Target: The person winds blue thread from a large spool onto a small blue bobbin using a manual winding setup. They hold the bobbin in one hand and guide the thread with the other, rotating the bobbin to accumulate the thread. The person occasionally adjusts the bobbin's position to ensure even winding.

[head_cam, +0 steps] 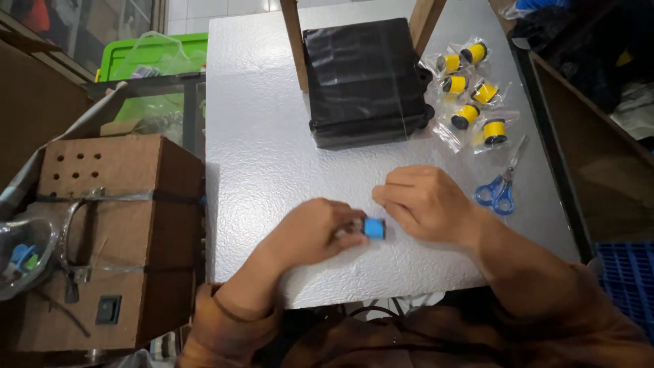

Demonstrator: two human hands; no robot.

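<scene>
My left hand (315, 232) grips a small blue spool (374, 228) just above the white textured table (266, 150), near its front edge. My right hand (424, 202) is right beside it with fingers curled, its fingertips touching the spool's far side. Whether a thread runs between the hands cannot be made out.
A black plastic-wrapped block (364, 82) sits at the table's back, between two wooden posts. Several bagged yellow spools (470, 85) lie right of it, blue-handled scissors (501, 187) below them. A brown cardboard box (112, 232) with a switch stands left; a green bin (153, 58) behind.
</scene>
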